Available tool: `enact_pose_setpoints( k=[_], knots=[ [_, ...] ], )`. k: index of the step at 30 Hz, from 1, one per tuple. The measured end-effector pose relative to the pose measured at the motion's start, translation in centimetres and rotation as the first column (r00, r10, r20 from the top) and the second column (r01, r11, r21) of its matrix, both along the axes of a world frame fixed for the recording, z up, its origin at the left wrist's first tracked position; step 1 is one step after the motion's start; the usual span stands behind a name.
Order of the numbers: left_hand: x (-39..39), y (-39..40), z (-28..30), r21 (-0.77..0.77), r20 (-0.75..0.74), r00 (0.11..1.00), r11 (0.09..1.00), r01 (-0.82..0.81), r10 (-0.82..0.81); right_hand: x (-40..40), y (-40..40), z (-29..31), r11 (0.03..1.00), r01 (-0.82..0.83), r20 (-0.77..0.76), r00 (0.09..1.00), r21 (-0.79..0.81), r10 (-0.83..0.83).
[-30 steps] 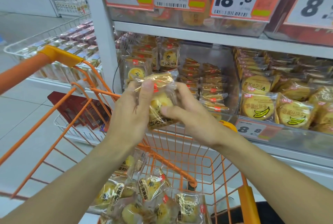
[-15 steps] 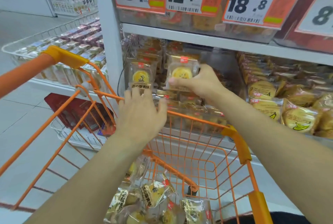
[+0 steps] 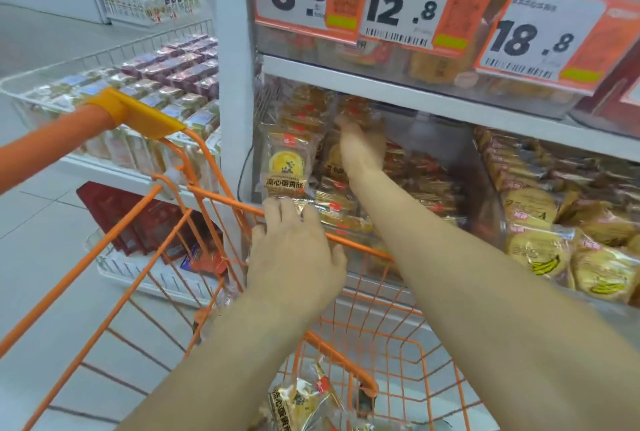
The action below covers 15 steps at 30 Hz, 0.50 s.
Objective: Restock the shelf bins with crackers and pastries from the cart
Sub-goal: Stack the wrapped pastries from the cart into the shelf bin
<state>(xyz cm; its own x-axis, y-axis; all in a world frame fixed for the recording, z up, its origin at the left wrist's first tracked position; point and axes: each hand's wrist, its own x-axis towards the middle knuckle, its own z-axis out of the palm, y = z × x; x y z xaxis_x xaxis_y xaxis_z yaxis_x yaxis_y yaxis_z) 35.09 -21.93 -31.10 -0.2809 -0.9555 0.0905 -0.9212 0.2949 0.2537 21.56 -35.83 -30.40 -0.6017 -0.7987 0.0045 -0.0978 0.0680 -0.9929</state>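
Orange cart [image 3: 221,198] rim under my left hand [image 3: 294,257], fingers spread flat to steady it; right hand [image 3: 362,150] deep in the bin [image 3: 485,188], blurred, grip unclear, likely seating a pastry; more pastries [image 3: 304,403] below my wrists

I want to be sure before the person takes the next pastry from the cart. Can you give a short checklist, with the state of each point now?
1. Right hand is inside the clear shelf bin, among the pastry packs: ok.
2. Right hand has let go of its pack: cannot tell, the fingers are blurred.
3. Left hand is free, fingers spread over the cart rim: ok.
4. Front pack stands upright at the bin's left: ok.
5. Pastries are left in the cart: ok.
6. Room in the bin for more: cannot tell, though its right rear looks less full.
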Motion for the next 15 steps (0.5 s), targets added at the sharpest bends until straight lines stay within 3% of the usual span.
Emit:
enact_pose_setpoints(
  k=[6, 11, 15],
  knots=[
    [-0.2, -0.1, 0.1, 0.035, 0.023, 1.0, 0.999, -0.008, 0.008, 0.2, -1.0, 0.7, 0.994, -0.001, -0.019, 1.0, 0.106, 0.003],
    [-0.3, 0.1, -0.1, 0.031, 0.03, 1.0, 1.0, -0.001, 0.0, -0.9, -1.0, 1.7, 0.974, -0.132, -0.134, 0.978, 0.184, 0.158],
    [-0.3, 0.1, 0.2, 0.032, 0.045, 0.999, 0.999, 0.008, -0.009, -2.2, 1.2, 2.5, 0.963, -0.125, -0.047, 0.989, 0.237, 0.14]
  ],
)
